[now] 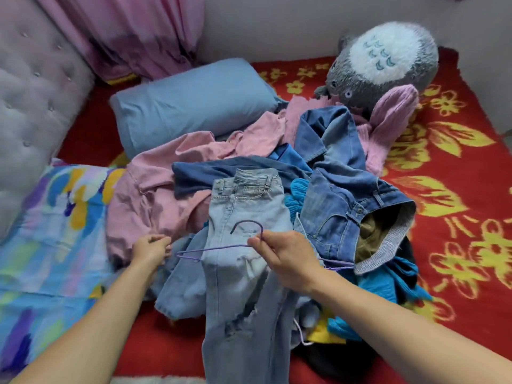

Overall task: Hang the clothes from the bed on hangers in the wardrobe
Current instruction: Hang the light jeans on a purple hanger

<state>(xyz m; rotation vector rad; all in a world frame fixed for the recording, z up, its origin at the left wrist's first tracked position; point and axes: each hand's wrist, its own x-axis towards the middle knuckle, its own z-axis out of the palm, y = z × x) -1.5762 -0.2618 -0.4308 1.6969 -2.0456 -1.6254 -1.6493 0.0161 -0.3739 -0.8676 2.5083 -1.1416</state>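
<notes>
- Head view, counted: two hands, one hanger, two pairs of jeans, one pillow, one plush toy.
- Right hand (285, 259): thumb and forefinger pinched tight on the neck of the purple wire hanger (219, 248), just under its hook.
- Left hand (151, 252): left of that grip, just past the hanger's left tip, fingers curled at the edge of a pink shirt (155, 195); cannot tell whether holding cloth or nothing.
- Light jeans (243, 212): directly behind and below the grip, waistband beyond the hook, ripped leg running down toward the camera; hanger wire crossing in front of them; cannot tell whether threaded through.
- Dark jeans (340, 206): just right of the grip, touching the light pair, waist gaping open with olive-brown cloth (368, 234) inside.
- Same heap: one navy garment (221, 167) beyond the grip, teal knit (388, 284) to its lower right, one pink sweater (388, 126) far up and right, against the plush toy (388, 59).
- Pillow (191, 106): beyond and left of the grip, near corner under the pink shirt.
- Open room: bare red flowered bed cover (457, 189) well right of the grip, plus a strip below the left hand; patterned blanket (50, 231) along the left side, grey tufted headboard (33, 92) beyond it.
</notes>
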